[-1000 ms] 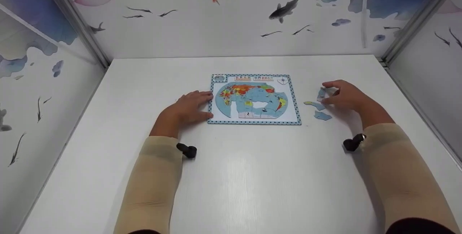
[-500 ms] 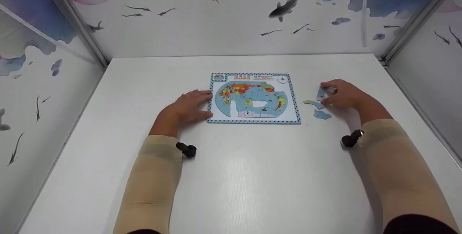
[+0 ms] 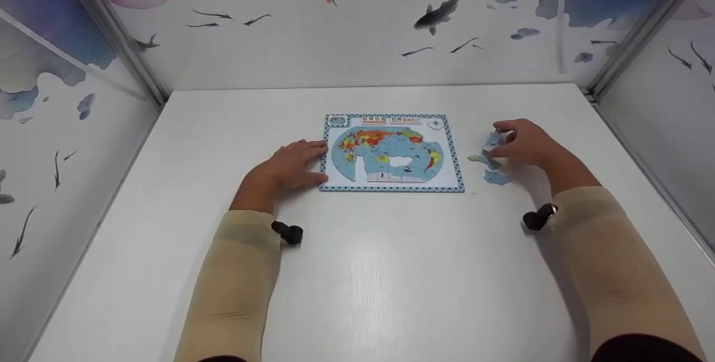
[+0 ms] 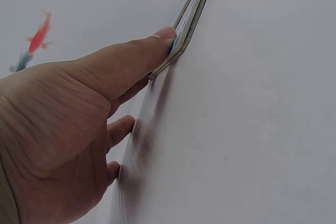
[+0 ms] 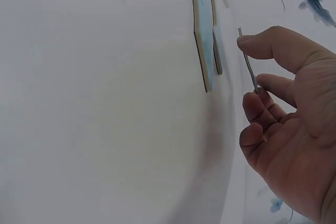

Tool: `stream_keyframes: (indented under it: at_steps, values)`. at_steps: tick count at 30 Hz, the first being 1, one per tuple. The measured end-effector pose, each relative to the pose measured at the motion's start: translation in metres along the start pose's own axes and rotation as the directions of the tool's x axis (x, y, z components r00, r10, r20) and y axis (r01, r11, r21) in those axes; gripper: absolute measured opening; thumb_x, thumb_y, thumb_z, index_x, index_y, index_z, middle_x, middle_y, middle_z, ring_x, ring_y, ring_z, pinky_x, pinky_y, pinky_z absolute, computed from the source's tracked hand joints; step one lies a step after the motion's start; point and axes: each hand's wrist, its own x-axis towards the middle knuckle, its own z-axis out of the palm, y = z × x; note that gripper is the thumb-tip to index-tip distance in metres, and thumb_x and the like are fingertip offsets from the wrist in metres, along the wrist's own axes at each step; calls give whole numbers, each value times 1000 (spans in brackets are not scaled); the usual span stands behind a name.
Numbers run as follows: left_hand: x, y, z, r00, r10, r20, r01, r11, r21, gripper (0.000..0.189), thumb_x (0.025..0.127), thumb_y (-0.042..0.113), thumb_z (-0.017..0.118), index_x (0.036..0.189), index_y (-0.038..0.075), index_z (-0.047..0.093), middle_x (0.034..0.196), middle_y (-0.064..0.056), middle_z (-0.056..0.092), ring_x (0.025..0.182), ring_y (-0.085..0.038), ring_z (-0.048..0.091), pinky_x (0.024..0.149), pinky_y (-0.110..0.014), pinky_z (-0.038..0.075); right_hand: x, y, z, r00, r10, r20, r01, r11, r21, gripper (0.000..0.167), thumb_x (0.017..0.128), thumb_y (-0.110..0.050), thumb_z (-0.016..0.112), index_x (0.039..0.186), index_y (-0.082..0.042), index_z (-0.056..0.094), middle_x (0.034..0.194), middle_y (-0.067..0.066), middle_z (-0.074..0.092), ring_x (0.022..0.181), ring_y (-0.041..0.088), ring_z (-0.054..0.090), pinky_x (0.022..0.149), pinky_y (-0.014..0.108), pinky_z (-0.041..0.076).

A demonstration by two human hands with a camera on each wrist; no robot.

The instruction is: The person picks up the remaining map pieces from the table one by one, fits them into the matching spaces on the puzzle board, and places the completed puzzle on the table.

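Observation:
A world-map jigsaw puzzle board (image 3: 391, 188) with a dotted blue border lies flat on the white table; white gaps show in its lower left and centre. Extended fingers and thumb of my left hand (image 3: 287, 166) rest at the board's left edge; the left wrist view shows the thumb on its corner. My right hand (image 3: 528, 143) pinches a light-blue puzzle piece (image 3: 492, 141) between thumb and fingers. In the right wrist view that thin piece (image 5: 248, 62) stands off the table, seen edge-on. Below it lie a blue piece (image 3: 496, 177) and a yellow-tipped blue piece (image 3: 480, 159).
White panels printed with fish (image 3: 438, 14) enclose the table (image 3: 357, 272) at the back and both sides. Metal posts (image 3: 114, 32) stand at the back corners. Black clip-like devices (image 3: 289, 232) sit on both wrists.
My right hand has lifted the puzzle piece off the table and moved slightly left and up with it. My left hand stays at the board's edge.

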Motion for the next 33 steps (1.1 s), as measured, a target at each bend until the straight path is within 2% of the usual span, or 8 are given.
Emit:
stream_keyframes:
  at_steps: [8, 13, 19, 26, 33]
  values:
    - [0, 0, -1, 1000, 11, 9, -12, 1000, 23, 81, 101, 54, 67, 170, 36, 30, 181, 10, 21, 171, -27, 9, 138, -59, 10, -10, -31, 15, 997, -46, -59, 47, 999, 18, 84, 93, -38, 81, 165, -19, 42, 154, 18, 48, 126, 38, 54, 105, 51, 58]
    - [0, 0, 0, 1000, 12, 5, -12, 1000, 20, 80, 101, 55, 67, 170, 36, 30, 181, 10, 21, 171, -27, 9, 138, -59, 9, -16, -54, 26, 994, -83, -66, 85, 996, 25, 83, 92, -36, 82, 164, -22, 44, 151, 14, 50, 123, 34, 54, 98, 44, 59]
    - [-2, 1, -1, 1000, 19, 0, -19, 1000, 18, 80, 101, 54, 67, 170, 36, 31, 181, 10, 22, 171, -27, 10, 138, -59, 10, -18, -80, 37, 986, -157, -63, 160, 986, 42, 81, 91, -30, 84, 163, -21, 47, 158, 9, 46, 126, 32, 52, 101, 44, 56]
    - [-3, 1, 1, 1000, -17, -7, 17, 1000, -23, 81, 99, 56, 69, 168, 41, 31, 180, 13, 22, 171, -27, 10, 137, -62, 13, -15, -105, 57, 971, -233, -53, 235, 971, 42, 79, 89, -29, 84, 160, -21, 52, 155, 7, 48, 125, 29, 52, 101, 45, 57]
    - [-2, 2, 1, 1000, -28, -10, 27, 999, -38, 81, 99, 56, 70, 168, 43, 31, 180, 13, 22, 171, -28, 10, 137, -62, 13, -13, -139, 71, 957, -289, -14, 289, 956, 48, 76, 88, -29, 85, 157, -24, 55, 156, 3, 48, 127, 28, 52, 101, 45, 57]
